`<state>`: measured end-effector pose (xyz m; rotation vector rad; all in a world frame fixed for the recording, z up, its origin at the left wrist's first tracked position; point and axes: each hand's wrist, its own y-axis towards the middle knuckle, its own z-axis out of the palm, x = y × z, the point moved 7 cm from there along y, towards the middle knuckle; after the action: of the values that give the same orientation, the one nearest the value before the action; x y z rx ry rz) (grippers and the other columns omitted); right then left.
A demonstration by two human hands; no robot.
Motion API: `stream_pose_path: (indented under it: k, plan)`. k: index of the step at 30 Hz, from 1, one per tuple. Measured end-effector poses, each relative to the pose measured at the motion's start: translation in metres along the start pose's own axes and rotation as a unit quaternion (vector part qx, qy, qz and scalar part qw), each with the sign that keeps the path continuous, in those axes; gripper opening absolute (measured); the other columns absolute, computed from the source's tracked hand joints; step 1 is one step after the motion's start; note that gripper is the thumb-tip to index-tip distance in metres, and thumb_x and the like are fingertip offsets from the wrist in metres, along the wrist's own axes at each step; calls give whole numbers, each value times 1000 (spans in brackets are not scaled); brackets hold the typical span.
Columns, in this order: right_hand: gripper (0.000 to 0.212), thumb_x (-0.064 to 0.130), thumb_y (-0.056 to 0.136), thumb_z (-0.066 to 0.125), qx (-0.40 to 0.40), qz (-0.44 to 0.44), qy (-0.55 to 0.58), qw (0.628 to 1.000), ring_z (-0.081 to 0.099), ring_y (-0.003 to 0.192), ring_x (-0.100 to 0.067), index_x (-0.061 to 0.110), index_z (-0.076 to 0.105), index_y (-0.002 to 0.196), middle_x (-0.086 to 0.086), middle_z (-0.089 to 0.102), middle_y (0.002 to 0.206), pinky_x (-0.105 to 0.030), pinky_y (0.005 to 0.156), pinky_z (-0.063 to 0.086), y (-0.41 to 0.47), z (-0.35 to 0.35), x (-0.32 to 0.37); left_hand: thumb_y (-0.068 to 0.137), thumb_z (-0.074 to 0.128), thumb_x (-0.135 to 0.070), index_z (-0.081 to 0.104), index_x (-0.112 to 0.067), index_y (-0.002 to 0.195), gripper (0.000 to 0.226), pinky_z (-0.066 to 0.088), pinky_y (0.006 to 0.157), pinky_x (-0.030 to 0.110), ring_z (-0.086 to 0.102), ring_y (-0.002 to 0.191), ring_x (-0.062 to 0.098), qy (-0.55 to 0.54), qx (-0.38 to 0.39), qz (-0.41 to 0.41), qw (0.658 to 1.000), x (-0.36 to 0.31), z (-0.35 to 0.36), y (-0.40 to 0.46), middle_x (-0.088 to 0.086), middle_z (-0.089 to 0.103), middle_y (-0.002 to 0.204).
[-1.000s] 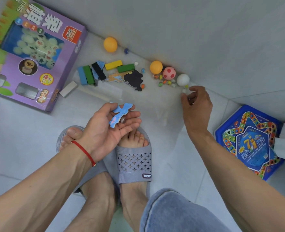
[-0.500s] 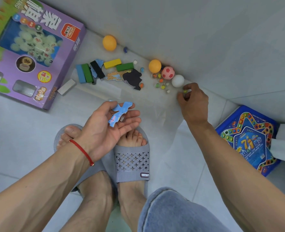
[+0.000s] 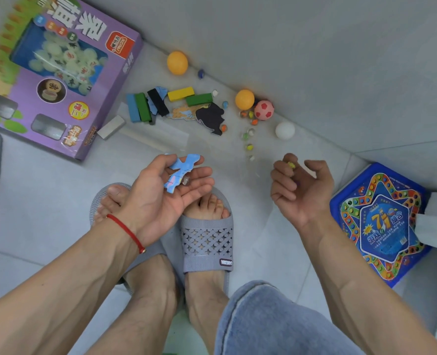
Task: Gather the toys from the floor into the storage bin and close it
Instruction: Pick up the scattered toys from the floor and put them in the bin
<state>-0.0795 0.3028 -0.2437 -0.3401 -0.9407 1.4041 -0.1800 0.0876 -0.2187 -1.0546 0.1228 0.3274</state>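
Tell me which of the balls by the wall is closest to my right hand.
The white ball, the last in the row, lies closest to your right hand. The pink football-patterned ball and both orange balls sit farther along the wall.

Pale grey tiled floor (image 3: 45,201) meets plain grey wall (image 3: 314,47); soft even light.

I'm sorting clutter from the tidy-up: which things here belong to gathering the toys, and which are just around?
Part of the job:
light blue flat puzzle piece in the left hand
small yellow marble pinched by the right hand
two orange balls
coloured wooden blocks
scattered glass marbles

Just around:
grey perforated slippers
grey wall
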Motion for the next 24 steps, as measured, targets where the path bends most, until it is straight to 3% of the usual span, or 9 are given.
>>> stream_pose_path:
  k: [3,4,6,8,10,13,16,21,24]
  plan:
    - [37,31,101,51,-83,-18,-237,968,23,40,-11,21,41,67,0,32,61,-20,31,16,4,0,-6,101,40,-31,70,0,109,44,60,84,36,72,95,33,1,-7,-2,1000,1,-4,0,25,71,106]
    - [39,32,101,55,-113,-55,-347,929,24,41,-13,21,40,67,-1,33,59,-20,34,19,5,2,-4,101,40,-31,69,0,110,44,60,85,36,71,96,33,0,-8,-3,1000,1,-5,0,25,71,107]
    - [36,36,99,60,-146,-156,-546,810,31,44,-15,19,43,72,2,40,55,-25,41,28,3,11,0,101,40,-31,69,1,111,44,60,85,37,71,97,34,-5,-12,-4,1000,1,-6,1,25,71,107]
    - [23,38,100,58,-167,-225,-658,699,39,45,-12,20,51,88,9,47,52,-25,45,32,-1,16,-1,101,40,-31,69,1,111,44,59,87,37,72,96,33,-9,-13,-3,1000,0,-7,2,25,71,106]
    - [22,39,101,55,-167,-223,-706,651,48,51,-14,18,48,104,3,55,58,-28,48,35,1,16,-11,101,40,-31,69,1,111,44,58,88,37,72,95,33,-10,-10,0,1000,-1,-7,2,24,71,105]
    - [22,37,102,51,-159,-184,-763,599,57,68,-25,18,41,103,-1,60,74,-33,56,36,10,15,-27,101,39,-31,67,1,114,44,59,87,37,71,95,33,-8,-7,3,1000,-3,-7,2,24,71,105]
    - [22,36,103,49,-151,-186,-783,574,58,75,-30,17,39,102,3,59,81,-35,64,41,6,16,-30,101,40,-32,67,1,116,45,61,83,36,72,96,34,-13,-7,6,1000,-4,-9,2,25,71,106]
    - [24,39,103,50,-173,-249,-771,560,57,70,-29,18,40,109,-3,58,78,-34,61,41,5,22,-14,101,39,-32,67,0,115,45,60,84,35,71,98,33,-6,-12,4,1000,-1,-10,3,25,71,107]
    - [21,36,105,42,-142,-231,-810,521,58,71,-34,15,40,104,-6,59,83,-42,65,49,21,28,-19,101,39,-32,67,0,116,45,60,86,36,71,98,33,-1,-10,4,1000,0,-7,0,24,71,106]
